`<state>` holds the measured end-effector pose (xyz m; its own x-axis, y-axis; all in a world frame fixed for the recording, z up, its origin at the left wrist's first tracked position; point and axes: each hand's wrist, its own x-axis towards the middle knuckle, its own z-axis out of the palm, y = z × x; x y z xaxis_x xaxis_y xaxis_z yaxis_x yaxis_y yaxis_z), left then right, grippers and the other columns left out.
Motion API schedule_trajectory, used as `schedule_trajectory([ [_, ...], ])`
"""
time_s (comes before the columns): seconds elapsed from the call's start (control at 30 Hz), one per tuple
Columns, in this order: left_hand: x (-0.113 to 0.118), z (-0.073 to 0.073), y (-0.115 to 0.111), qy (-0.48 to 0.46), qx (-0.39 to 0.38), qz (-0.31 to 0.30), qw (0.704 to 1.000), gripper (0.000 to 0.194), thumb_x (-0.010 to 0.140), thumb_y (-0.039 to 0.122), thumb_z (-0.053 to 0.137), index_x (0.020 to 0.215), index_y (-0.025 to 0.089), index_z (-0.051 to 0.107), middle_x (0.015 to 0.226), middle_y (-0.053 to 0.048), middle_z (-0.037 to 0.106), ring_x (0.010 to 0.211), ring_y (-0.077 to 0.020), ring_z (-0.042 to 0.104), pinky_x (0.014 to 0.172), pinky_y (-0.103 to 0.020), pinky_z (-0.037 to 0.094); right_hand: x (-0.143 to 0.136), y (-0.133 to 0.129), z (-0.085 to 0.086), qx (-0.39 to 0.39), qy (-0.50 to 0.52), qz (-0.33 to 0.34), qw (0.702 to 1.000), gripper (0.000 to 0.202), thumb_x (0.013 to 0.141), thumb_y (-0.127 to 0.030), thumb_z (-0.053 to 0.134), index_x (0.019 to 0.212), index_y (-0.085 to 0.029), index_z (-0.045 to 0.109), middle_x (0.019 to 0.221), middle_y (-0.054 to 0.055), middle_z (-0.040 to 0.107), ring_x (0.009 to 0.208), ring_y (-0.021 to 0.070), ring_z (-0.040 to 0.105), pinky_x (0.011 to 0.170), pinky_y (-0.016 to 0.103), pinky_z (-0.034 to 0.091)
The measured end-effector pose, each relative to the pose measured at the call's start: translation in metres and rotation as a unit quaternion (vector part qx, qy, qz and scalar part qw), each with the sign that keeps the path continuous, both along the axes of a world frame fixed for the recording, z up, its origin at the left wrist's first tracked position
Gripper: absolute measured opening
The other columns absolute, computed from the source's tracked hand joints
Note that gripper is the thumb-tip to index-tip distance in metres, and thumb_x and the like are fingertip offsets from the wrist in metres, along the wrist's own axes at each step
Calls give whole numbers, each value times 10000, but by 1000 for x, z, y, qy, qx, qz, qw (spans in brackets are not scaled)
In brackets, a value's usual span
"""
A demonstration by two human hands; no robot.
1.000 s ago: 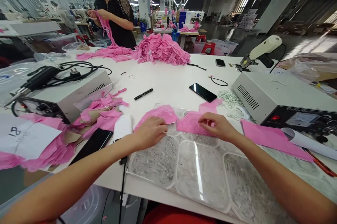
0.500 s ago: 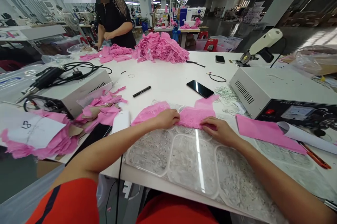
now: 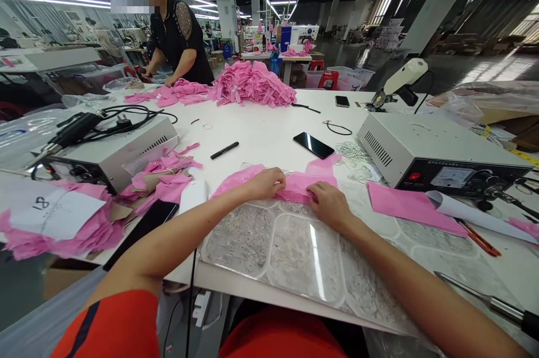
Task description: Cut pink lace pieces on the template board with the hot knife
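A piece of pink lace fabric (image 3: 295,183) lies across the clear patterned mat (image 3: 305,257) in front of me. My left hand (image 3: 267,183) pinches its near edge around the middle, and part of the lace shows to the left behind my wrist. Just to the right, my right hand (image 3: 330,203) has thumb and fingers closed on the same near edge. A short stretch of lace lies between the two hands. One pink strip extends away from me on the right, towards a black phone (image 3: 314,145).
Grey control boxes stand left (image 3: 113,150) and right (image 3: 438,150). A tied pink bundle with a paper label (image 3: 50,206) lies left, near a dark phone (image 3: 143,234). Beyond are a pen (image 3: 224,150), a large pink pile (image 3: 252,84) and another person (image 3: 181,44). A metal-tipped tool (image 3: 484,296) lies right.
My right hand has slid left along the lace edge, closer to my left hand. The view has shifted slightly. The other person's hand now reaches onto the pink fabric at the back.
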<state>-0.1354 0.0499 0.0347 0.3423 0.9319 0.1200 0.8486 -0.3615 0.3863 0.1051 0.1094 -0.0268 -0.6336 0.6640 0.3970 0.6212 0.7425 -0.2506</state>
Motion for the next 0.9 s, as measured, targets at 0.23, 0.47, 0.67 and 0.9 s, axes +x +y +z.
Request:
schedule_trajectory([
  [0.23, -16, -5, -29, 12, 15, -54, 998, 227, 942, 116, 479, 812, 170, 658, 1140, -102, 691, 1056, -219, 639, 959, -348, 497, 51, -19, 3, 77, 6, 55, 995, 300, 894, -118, 486, 1006, -216, 747, 976, 89, 748, 883, 209, 687, 746, 333, 569],
  [0.47, -40, 1, -104, 58, -11, -101, 993, 188, 926, 112, 550, 793, 178, 667, 1057, -78, 695, 994, -219, 647, 922, -335, 479, 50, -98, 8, 94, 35, 216, 971, 271, 910, -78, 522, 1048, -213, 712, 923, 68, 749, 811, 163, 686, 727, 288, 585],
  [0.67, -38, 7, -101, 105, -28, -57, 992, 170, 951, 141, 572, 841, 178, 697, 933, -55, 694, 878, -186, 652, 809, -285, 480, 36, -84, 22, -44, 107, 216, 969, 303, 883, -112, 500, 1051, -239, 718, 950, 71, 744, 847, 174, 715, 727, 297, 602],
  [0.9, 5, -15, -35, 178, -11, -12, 984, 142, 945, 87, 564, 916, 144, 690, 990, -113, 697, 921, -236, 661, 803, -330, 498, -1, -22, 10, -137, 128, 88, 978, 253, 873, -243, 515, 977, -225, 745, 936, 63, 772, 770, 176, 709, 636, 298, 589],
])
